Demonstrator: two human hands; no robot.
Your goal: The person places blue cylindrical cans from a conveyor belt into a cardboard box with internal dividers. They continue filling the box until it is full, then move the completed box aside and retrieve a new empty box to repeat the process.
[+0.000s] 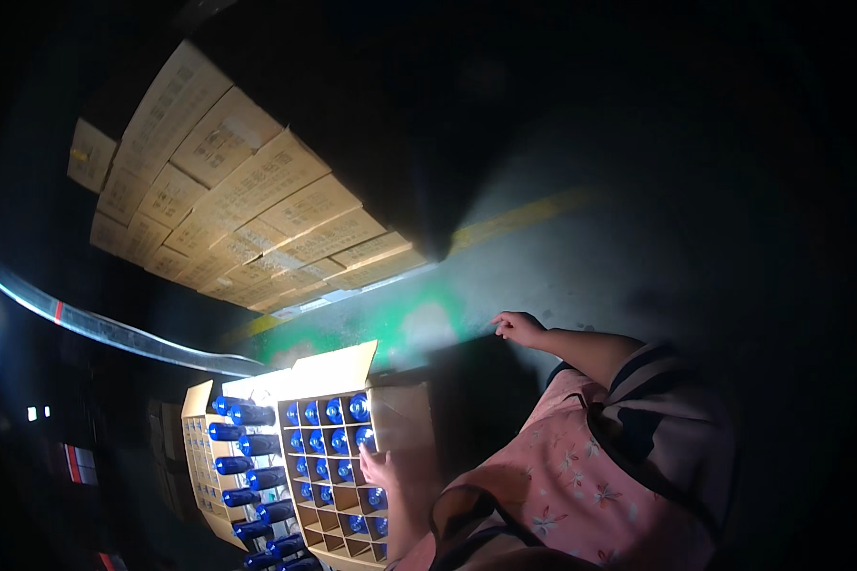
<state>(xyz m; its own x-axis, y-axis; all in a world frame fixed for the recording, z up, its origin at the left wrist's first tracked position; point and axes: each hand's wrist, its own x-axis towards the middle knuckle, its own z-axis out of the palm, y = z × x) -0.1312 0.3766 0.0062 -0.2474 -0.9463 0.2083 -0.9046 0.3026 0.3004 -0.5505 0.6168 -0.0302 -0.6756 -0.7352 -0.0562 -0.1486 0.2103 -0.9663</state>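
My left hand (378, 469) is at the right side of an open carton (328, 520) with cardboard dividers. Its fingers are closed on a blue bottle (365, 436) in one of the compartments. Several other blue bottles (333, 411) fill many of the cells, while some cells toward the near end show bare cardboard. Away from the carton, my right hand (519, 327) hangs in the air over the floor, its fingers loosely bent and apart, holding nothing.
Left of the carton stand several blue bottles (248, 415) in rows. Beyond them is another divided carton (200, 457). A large stack of closed cartons (257, 209) rises at the far left. A curved metal rail (133, 328) runs behind. The floor bears a yellow line (519, 215) and green paint (390, 328).
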